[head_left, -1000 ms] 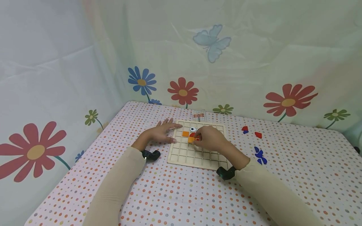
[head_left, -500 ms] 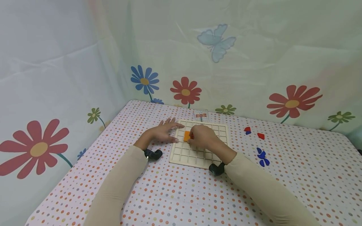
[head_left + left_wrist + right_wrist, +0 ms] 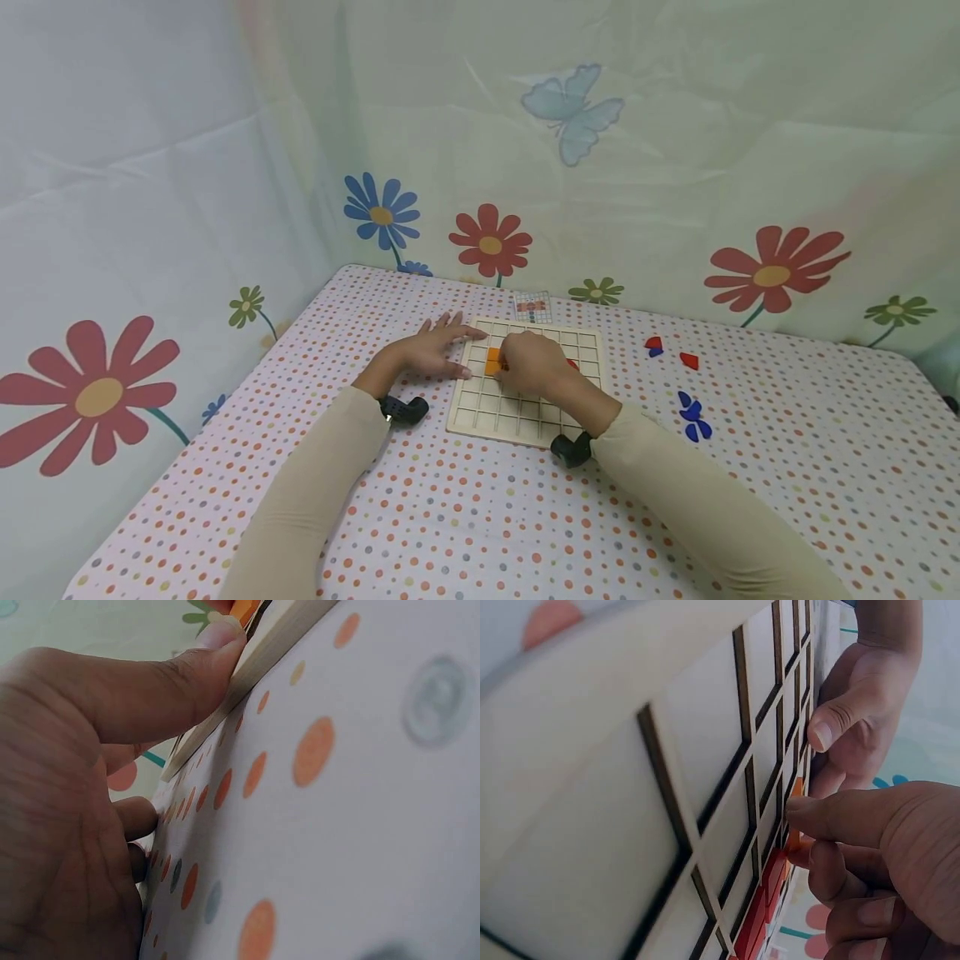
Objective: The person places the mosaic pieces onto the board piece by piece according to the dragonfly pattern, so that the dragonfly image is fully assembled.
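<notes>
My left hand [image 3: 431,350] rests at the left side of a wooden grid board [image 3: 487,421], fingers spread. In the left wrist view its thumb [image 3: 191,682] lies on the board's rim. Over the board's upper middle, my right hand [image 3: 536,364] pinches an orange square tile [image 3: 794,838] between thumb and index finger, right at the grid. Orange squares [image 3: 492,367] show left of its fingertips. Red pieces [image 3: 752,922] sit in cells beside the pinched tile. A bit of red [image 3: 573,364] shows past the hand, which hides other pieces.
A small printed pattern card [image 3: 532,308] lies behind the board. Right of it are a red-and-blue pair of pieces [image 3: 654,344], a red piece [image 3: 689,361] and several blue pieces [image 3: 692,410]. A dotted cloth [image 3: 450,517] covers the table; a flowered curtain hangs behind.
My right hand has moved left over the board, bringing the orange tile up near the other orange square. The white-and-black round piece is now hidden behind it. The left hand has stayed put.
</notes>
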The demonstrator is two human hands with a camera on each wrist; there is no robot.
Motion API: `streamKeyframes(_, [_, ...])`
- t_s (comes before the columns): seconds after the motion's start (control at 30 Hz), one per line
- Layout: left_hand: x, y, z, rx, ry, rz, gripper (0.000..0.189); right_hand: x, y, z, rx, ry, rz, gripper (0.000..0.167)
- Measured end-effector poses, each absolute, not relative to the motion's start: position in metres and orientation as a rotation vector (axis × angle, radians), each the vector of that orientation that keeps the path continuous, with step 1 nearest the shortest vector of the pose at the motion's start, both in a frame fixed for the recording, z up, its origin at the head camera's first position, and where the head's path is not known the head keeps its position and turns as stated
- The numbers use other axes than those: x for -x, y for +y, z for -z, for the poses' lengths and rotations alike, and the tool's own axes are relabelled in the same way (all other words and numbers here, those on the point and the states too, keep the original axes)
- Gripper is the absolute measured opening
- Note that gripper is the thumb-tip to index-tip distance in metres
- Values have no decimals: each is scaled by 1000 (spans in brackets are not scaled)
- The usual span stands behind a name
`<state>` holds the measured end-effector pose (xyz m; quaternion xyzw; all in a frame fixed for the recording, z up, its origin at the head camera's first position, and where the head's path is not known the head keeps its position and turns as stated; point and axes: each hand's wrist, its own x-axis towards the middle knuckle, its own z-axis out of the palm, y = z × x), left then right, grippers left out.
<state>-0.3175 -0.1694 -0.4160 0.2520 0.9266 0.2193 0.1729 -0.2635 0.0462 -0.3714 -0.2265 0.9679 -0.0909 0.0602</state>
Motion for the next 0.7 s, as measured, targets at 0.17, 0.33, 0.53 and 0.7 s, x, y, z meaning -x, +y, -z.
streamKeyframes(0.17, [317,-170,415,-722,2631,-612,84,263,45,372,678,2941,261,17])
streamKeyframes(0.33, [316,-169,414,-734,2621,-601,101,263,44,372,668,2950,239,17])
streamKeyframes(0.53, [315,-169,413,-734,2619,-593,101,263,45,372,655,2947,239,18])
streamKeyframes(0.7, [315,-169,413,-725,2616,-591,101,262,45,373,655,2953,243,19])
